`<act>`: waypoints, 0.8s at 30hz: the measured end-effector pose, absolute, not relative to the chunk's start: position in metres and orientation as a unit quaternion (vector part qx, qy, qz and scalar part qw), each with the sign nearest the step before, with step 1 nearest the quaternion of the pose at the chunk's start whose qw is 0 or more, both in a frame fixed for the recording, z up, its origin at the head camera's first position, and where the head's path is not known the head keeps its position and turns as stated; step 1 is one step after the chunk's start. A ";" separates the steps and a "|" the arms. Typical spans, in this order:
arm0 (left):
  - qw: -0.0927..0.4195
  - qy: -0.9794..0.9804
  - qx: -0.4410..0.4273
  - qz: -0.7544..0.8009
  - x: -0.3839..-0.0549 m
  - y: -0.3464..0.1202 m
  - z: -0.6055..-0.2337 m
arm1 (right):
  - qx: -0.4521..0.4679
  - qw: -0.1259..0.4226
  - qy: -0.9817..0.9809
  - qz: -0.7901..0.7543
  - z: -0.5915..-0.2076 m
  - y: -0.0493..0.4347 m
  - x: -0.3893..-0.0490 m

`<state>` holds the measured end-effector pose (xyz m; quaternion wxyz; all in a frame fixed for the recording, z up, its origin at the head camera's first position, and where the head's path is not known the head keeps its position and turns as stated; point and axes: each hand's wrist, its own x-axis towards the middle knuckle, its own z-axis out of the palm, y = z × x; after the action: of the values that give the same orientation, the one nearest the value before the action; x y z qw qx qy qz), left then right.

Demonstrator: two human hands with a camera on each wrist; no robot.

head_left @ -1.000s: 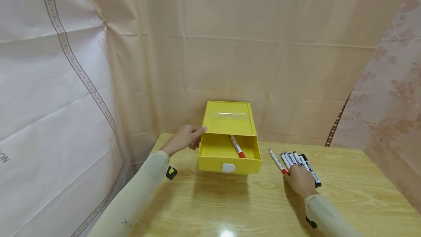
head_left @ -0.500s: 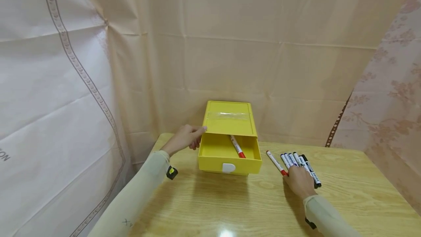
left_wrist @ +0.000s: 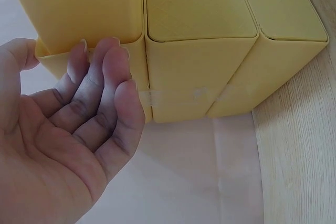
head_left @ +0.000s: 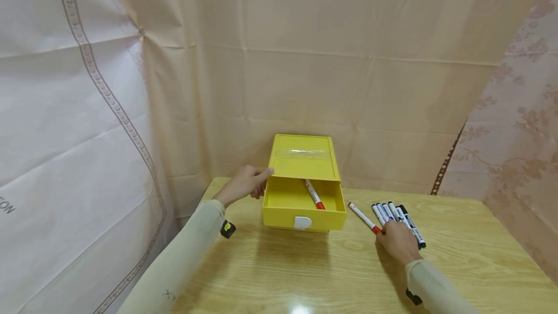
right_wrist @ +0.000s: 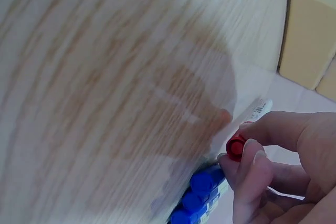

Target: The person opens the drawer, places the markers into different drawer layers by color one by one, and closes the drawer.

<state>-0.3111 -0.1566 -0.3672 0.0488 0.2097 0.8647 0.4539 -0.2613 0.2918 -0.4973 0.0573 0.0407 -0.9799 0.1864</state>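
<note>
A yellow drawer box [head_left: 303, 164] stands at the back of the table, its top drawer [head_left: 287, 218] pulled out. Inside that drawer lies a red-capped marker [head_left: 315, 195]. My left hand [head_left: 246, 181] holds the box at its upper left edge, thumb on top and bent fingers against the side. To the right, my right hand [head_left: 398, 240] pinches another marker [head_left: 363, 215] by its red cap [right_wrist: 237, 147] between thumb and fingers. The far end of this marker points towards the box. Just beside it lie several markers [head_left: 392, 211], partly hidden by the hand.
The left wrist view shows three stacked box sections, joined by clear tape [left_wrist: 199, 94]. Blue caps [right_wrist: 202, 182] of neighbouring markers sit close to my right fingers. A beige cloth [head_left: 305, 62] hangs behind the wooden table [head_left: 287, 270].
The far end of the pinched marker has swung left, away from the other markers and towards the box. My left hand and the drawer have stayed put.
</note>
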 end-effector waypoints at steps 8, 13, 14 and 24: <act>0.047 0.864 0.209 0.455 -0.310 -0.158 -0.366 | 0.039 0.064 -0.975 0.207 -0.492 0.299 -0.261; 0.048 0.863 0.210 0.458 -0.311 -0.158 -0.367 | 0.030 0.065 -0.974 0.216 -0.486 0.301 -0.260; 0.048 0.862 0.211 0.458 -0.311 -0.158 -0.368 | 0.030 0.064 -0.973 0.219 -0.485 0.301 -0.260; 0.052 0.865 0.208 0.453 -0.311 -0.157 -0.367 | 0.042 0.081 -0.971 0.223 -0.476 0.299 -0.256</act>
<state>-0.3108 -0.1568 -0.3668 0.0522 0.2084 0.8651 0.4533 -0.2556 0.2994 -0.4761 0.0807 0.0419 -0.9705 0.2231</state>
